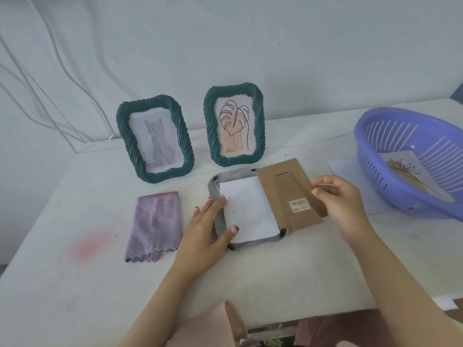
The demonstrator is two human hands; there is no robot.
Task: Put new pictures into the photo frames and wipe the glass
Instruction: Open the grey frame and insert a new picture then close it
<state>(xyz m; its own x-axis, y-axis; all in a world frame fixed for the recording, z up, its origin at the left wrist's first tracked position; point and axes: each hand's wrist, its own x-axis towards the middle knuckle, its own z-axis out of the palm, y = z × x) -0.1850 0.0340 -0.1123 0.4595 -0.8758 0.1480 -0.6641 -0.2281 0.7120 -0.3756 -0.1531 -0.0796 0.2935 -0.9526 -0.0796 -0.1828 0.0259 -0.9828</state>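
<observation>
A grey photo frame [217, 216] lies face down mid-table with a white sheet [249, 209] in its back opening. My left hand [208, 226] rests flat on the frame's left edge, thumb tip on the sheet. My right hand [343, 204] pinches the right edge of the brown backing board [285, 194], which lies tilted over the frame's right side. Two green frames stand at the back: one with a cat picture [155, 139], one with a leaf drawing [234, 126]. A purple cloth [155, 225] lies flat to the left.
A blue plastic basket [400, 156] sits at the right and holds a picture [411, 176]; a white paper [343, 166] pokes out beside it. White cables hang on the wall at left. The table's front edge runs just above my lap.
</observation>
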